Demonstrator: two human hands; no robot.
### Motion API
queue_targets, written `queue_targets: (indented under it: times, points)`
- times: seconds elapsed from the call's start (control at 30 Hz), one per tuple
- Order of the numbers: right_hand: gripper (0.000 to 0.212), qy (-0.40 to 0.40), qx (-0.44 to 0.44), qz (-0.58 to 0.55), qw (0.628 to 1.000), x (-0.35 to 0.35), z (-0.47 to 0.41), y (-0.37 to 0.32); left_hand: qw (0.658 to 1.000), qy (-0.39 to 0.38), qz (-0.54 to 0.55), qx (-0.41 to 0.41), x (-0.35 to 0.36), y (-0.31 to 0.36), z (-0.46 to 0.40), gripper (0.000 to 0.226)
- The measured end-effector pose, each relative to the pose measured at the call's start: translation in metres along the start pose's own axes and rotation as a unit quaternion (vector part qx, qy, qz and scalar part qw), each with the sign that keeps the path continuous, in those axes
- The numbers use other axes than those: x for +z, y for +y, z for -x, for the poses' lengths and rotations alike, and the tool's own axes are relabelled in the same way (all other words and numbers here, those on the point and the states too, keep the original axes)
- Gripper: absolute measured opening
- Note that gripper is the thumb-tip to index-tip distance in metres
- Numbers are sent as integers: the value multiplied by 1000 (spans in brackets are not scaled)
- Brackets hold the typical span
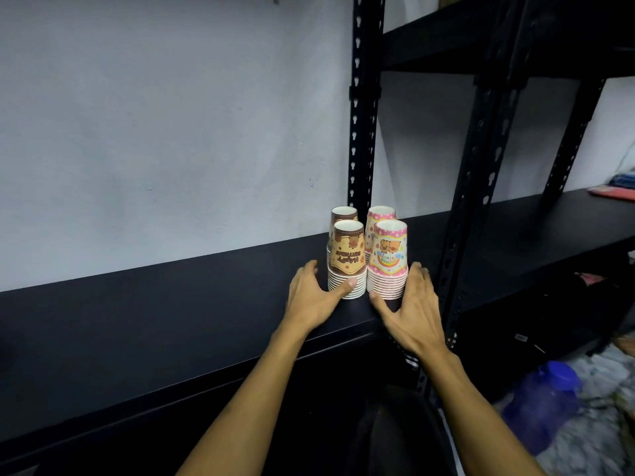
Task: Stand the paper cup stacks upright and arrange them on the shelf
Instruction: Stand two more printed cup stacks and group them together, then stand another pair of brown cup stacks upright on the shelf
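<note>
Several paper cup stacks stand upside down in a tight square on the black shelf (171, 321). The front brown stack (346, 259) and front pink stack (389, 261) stand side by side, with a second brown stack (343, 214) and a second pink stack (378, 214) behind them. My left hand (314, 297) lies flat on the shelf, its thumb touching the base of the front brown stack. My right hand (410, 310) cups the right side of the front pink stack with straight fingers, thumb at its base.
A black perforated upright (360, 132) rises just behind the cups, and another upright (470, 201) stands to their right. A higher shelf (481, 39) is overhead. A blue water jug (543, 403) sits on the floor at the lower right. Folded cloth (618, 190) lies far right.
</note>
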State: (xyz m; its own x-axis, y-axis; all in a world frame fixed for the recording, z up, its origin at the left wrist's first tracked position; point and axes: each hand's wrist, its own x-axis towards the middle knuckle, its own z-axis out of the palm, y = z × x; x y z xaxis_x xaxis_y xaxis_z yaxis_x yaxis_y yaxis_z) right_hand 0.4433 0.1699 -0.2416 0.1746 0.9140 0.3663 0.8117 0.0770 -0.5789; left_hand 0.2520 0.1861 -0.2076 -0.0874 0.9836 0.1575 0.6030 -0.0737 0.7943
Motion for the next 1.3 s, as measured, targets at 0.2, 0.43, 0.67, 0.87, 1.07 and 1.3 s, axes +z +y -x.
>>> queue_targets:
  times: [0.2, 0.43, 0.67, 0.87, 1.07, 1.3]
  points:
    - [92, 27, 20, 50, 998, 11, 26, 0, 969, -22, -245, 31, -6, -11, 40, 94]
    - [89, 31, 3, 93, 995, 20, 64, -26, 945, -7, -309, 101, -38, -47, 86, 69]
    - [71, -19, -93, 102, 990, 59, 102, -111, 947, 46, -317, 15, -111, -94, 117, 65]
    - [54, -169, -239, 106, 950, 80, 98, -184, 924, 26, -380, -24, -185, -124, 121, 63]
    - [56, -300, -317, 84, 896, 115, 63, -252, 925, 69, -361, -92, -221, -145, 111, 59]
    - [59, -284, -344, 77, 892, 135, 60, -247, 929, 98, -338, -112, -213, -159, 103, 61]
